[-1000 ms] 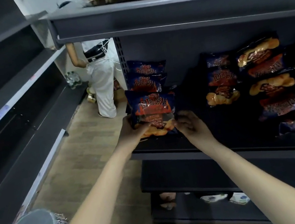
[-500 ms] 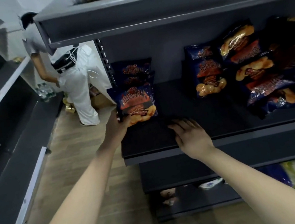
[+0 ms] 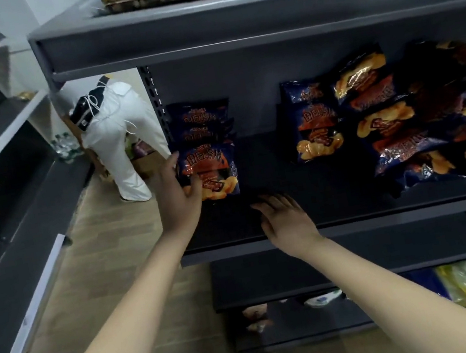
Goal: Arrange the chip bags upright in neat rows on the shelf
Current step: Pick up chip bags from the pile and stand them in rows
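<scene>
Dark-blue chip bag upright at shelf left end, fronting row; left hand pinches its side, likely steadying it. Right hand spread flat near front edge, holding nothing.

bare shelf strip, flanked by upright bag row, loose bag pile

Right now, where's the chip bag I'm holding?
Head view: the chip bag stands upright at the left end of the shelf, fronting a row of bags, left hand gripping it.
</scene>
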A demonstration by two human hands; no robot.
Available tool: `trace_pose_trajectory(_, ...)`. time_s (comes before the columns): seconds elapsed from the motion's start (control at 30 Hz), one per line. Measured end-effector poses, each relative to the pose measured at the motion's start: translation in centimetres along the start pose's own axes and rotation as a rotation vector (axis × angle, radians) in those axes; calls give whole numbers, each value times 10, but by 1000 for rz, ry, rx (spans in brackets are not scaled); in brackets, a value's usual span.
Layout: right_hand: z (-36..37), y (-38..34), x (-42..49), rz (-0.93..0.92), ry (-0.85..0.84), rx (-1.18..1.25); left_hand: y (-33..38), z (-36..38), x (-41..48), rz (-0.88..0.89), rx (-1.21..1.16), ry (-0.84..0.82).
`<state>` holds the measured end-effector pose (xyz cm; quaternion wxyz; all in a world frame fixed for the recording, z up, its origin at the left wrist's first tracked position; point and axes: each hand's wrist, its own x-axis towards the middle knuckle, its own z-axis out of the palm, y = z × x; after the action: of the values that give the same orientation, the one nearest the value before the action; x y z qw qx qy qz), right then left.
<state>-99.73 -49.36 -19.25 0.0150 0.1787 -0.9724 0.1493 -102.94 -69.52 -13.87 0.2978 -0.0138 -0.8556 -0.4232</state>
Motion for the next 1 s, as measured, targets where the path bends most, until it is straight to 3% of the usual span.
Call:
trace_pose_trajectory(0.07,-9,7,-2,-18,-7,48,30,10,5,77,-74,13)
trace_pose_trajectory(0.23,-59,56,-18,-80,246,29,94,73,16,93,-192,-59)
trace_pose_trajectory(0.47,-113,144,-46,31,388,-16,116,188,12,-318,-231,-404)
trace_pose_trajectory(0.63,-109,177,-59,77,310,-65,113,221,6,-564,-230,-377)
trace_pose_trajectory(0.73,-105,187,-59,107,256,-93,109,225,6,-562,-208,-376)
trace_pose_trajectory(1.0,-107,178,-46,149,384,-72,105,189,4,-513,-311,-331)
